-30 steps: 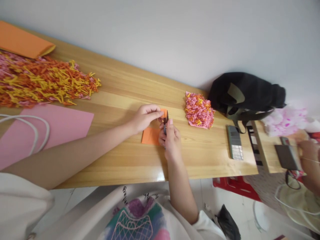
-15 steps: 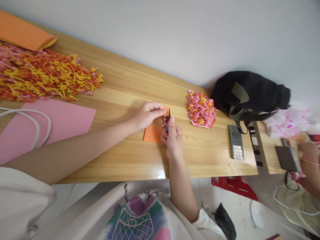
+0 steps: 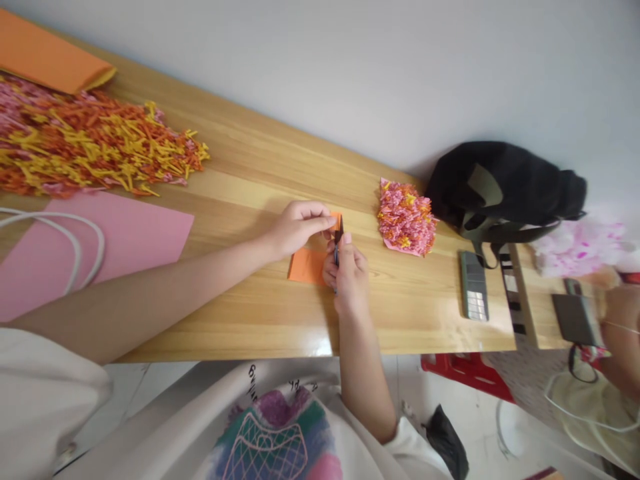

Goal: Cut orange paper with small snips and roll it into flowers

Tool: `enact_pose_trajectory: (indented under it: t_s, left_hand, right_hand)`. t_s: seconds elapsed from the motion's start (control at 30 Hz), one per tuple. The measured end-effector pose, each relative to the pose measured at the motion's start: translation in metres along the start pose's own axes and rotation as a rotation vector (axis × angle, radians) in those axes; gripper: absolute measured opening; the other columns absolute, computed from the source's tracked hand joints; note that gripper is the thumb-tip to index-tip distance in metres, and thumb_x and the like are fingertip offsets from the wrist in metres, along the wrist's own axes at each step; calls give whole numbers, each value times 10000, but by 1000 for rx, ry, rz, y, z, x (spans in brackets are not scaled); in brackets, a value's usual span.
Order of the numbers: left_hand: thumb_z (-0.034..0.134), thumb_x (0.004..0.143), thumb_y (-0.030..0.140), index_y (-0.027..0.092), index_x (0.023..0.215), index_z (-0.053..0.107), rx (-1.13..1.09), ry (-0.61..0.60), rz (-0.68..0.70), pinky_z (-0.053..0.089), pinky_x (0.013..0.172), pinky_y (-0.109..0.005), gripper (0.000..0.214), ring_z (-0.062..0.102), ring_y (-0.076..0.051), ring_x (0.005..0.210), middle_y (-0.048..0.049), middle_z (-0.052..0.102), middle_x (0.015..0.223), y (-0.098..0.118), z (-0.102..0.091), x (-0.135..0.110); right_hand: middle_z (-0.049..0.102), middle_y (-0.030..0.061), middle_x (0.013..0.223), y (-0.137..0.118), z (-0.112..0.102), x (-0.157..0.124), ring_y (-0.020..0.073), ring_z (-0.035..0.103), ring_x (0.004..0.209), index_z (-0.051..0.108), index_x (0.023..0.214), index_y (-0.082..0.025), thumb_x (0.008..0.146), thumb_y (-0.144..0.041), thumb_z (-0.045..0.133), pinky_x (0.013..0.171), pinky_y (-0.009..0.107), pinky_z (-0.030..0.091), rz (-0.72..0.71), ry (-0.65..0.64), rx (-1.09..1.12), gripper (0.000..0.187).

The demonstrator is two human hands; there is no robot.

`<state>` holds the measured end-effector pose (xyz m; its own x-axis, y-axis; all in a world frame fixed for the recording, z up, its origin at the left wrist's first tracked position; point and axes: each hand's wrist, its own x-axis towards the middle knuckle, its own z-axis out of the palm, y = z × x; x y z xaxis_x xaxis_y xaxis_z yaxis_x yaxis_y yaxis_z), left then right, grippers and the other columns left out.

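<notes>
My left hand (image 3: 306, 227) pinches a small orange piece of paper (image 3: 336, 217) over the middle of the table. Dark scissors (image 3: 339, 241) are gripped in my right hand (image 3: 349, 270), their blades pointing away from me and touching or right beside that paper. Whether the blades are parted I cannot tell. Below my hands a flat orange sheet (image 3: 306, 266) lies on the wood, partly covered by my right fingers. To the right rests a pink sheet heaped with a small pile of pink, orange and yellow twisted paper bits (image 3: 406, 217).
A long heap of yellow, orange and pink twisted bits (image 3: 100, 143) spreads at left, near folded orange paper (image 3: 55, 53), a pink sheet (image 3: 145, 227) and a white cable (image 3: 97, 243). A black bag (image 3: 500, 183) and a phone (image 3: 473, 285) lie right. Another person's arm (image 3: 623, 333) shows far right.
Both hands stay almost in place with the orange paper and the scissors. The whole view has shifted very slightly; nothing has been let go or picked up.
</notes>
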<state>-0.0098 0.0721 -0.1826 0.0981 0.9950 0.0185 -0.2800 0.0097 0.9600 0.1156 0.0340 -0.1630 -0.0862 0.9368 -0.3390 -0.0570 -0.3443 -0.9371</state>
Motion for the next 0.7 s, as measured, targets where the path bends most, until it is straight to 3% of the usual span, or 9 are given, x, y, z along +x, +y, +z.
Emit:
enact_pose_trajectory:
  t_s: [0.7]
  left_hand:
    - [669,752,251,142,606,625,-24,13,-5,492,675,-279,187,586,-126,601,3,627,597,1,0,0]
  right_hand:
    - [261,-122,431,1,1,1,30,159,373,484,657,-209,713,-726,624,359,184,111,-9,1,80,539]
